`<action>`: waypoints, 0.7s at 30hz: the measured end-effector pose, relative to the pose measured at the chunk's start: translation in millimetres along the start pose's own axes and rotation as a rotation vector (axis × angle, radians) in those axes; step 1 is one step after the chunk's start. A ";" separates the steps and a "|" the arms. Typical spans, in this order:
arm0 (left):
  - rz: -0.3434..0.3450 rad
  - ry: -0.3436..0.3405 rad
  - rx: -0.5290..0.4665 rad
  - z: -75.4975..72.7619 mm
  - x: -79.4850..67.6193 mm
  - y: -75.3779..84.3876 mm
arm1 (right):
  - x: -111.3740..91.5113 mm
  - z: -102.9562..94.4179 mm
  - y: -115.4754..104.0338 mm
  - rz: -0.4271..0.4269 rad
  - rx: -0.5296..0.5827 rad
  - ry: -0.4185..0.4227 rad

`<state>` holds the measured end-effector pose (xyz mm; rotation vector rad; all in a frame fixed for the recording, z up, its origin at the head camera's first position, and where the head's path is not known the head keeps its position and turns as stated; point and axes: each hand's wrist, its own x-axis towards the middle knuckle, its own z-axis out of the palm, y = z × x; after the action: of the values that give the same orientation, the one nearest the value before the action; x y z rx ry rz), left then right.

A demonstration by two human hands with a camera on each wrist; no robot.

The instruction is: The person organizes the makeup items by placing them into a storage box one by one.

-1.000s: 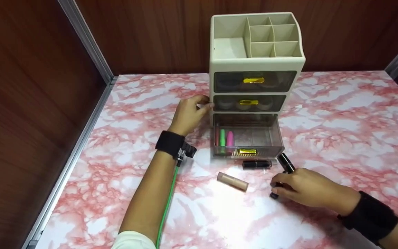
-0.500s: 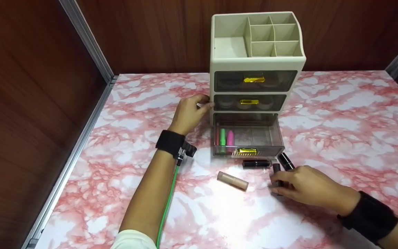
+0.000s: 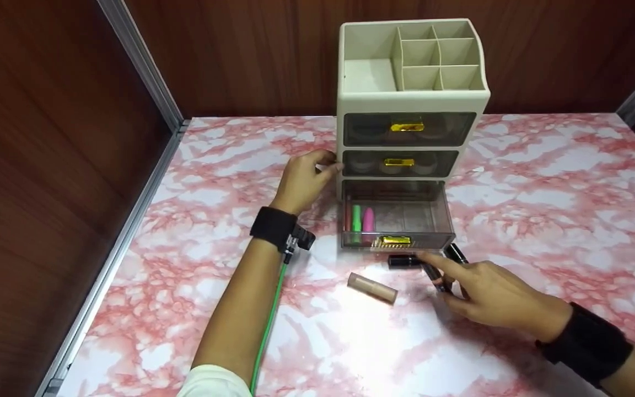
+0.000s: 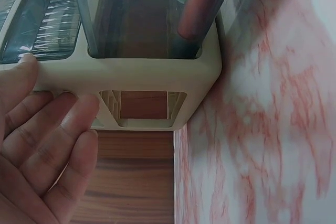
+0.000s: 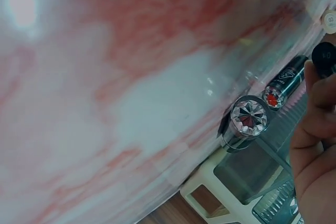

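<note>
In the head view, my left hand [image 3: 303,179] rests against the left side of a cream drawer organizer [image 3: 411,102], thumb at its front edge. The left wrist view shows the loosely bent fingers [image 4: 58,129] on the frame. My right hand [image 3: 485,292] holds a black lipstick tube [image 3: 432,273] between thumb and fingers. Its index finger reaches out to the right end of another black lipstick tube [image 3: 402,261], lying before the pulled-out bottom drawer [image 3: 444,212]. A third black tube [image 3: 455,253] lies by the drawer's right corner; the right wrist view shows its faceted end [image 5: 249,118].
A beige tube [image 3: 372,288] lies on the pink marbled table [image 3: 185,275]. Inside the bottom drawer, a green tube [image 3: 356,219] and a pink tube [image 3: 368,220] stand beside a reddish one. Two upper drawers [image 3: 372,130] are closed. Wood panels [image 3: 251,60] border the table.
The black tube in my right hand has turned, its upper end swinging left. The right index finger has stretched out to the lying black tube. My left hand stays put.
</note>
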<state>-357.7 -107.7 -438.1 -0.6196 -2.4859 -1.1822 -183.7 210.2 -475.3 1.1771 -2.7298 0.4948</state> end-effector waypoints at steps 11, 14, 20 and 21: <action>-0.008 -0.013 -0.005 -0.6 0.1 0.7 | 14.6 -12.2 -2.4 0.026 0.075 0.055; -0.009 -0.017 0.007 -0.3 0.3 0.7 | 20.9 -16.4 -2.0 0.024 0.086 0.073; -0.010 -0.013 0.015 0.1 -0.1 -0.2 | 30.8 -25.8 -1.4 0.019 0.112 0.120; -0.010 -0.012 0.011 -0.1 -0.3 -0.5 | 32.7 -27.1 -1.3 0.020 0.122 0.130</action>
<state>-357.7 -108.2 -438.5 -0.6133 -2.5062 -1.1718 -205.6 196.4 -441.6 1.1023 -2.6362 0.7231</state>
